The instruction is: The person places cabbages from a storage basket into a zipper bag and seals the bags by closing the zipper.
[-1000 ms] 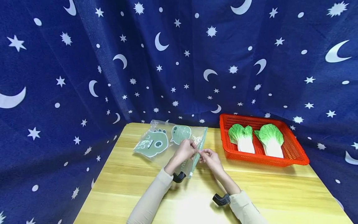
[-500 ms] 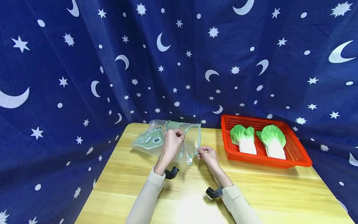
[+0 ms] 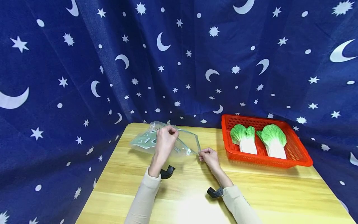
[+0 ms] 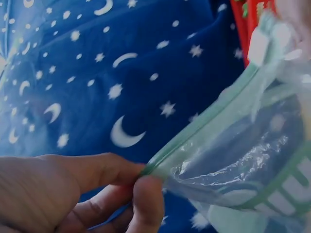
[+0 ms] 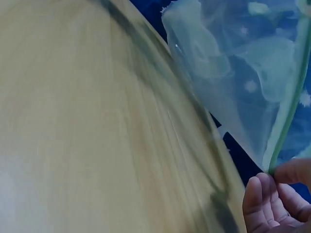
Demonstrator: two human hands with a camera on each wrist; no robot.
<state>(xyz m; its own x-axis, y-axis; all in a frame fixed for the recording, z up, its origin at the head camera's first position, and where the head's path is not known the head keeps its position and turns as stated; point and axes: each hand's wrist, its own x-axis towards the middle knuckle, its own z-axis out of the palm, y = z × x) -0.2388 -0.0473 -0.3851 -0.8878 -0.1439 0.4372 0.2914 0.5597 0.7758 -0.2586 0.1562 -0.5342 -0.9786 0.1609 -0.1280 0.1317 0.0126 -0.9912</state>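
Observation:
A clear zip bag [image 3: 143, 139] with green cartoon prints is held just over the left part of the table, its mouth spread apart. My left hand [image 3: 165, 140] pinches one green-edged lip of that mouth between thumb and forefinger, as the left wrist view shows up close. With the right hand [image 3: 209, 158] I pinch the green edge on the other side; thumb and fingertips meet on it in the right wrist view. A white zip slider [image 4: 259, 47] sits on the green strip between the hands. The bag's far end slants down to the left.
A red plastic basket [image 3: 296, 149] stands at the back right of the wooden table [image 3: 268, 193]. Inside lie two leafy cabbages, a smaller one [image 3: 247, 144] and a rounder one [image 3: 275, 149]. A blue curtain [image 3: 190, 77] with moons and stars hangs behind.
My hands, earlier together at the bag's edge, have moved apart. The left hand went left and up with one lip, and the bag's mouth has widened. The right hand stays by the edge.

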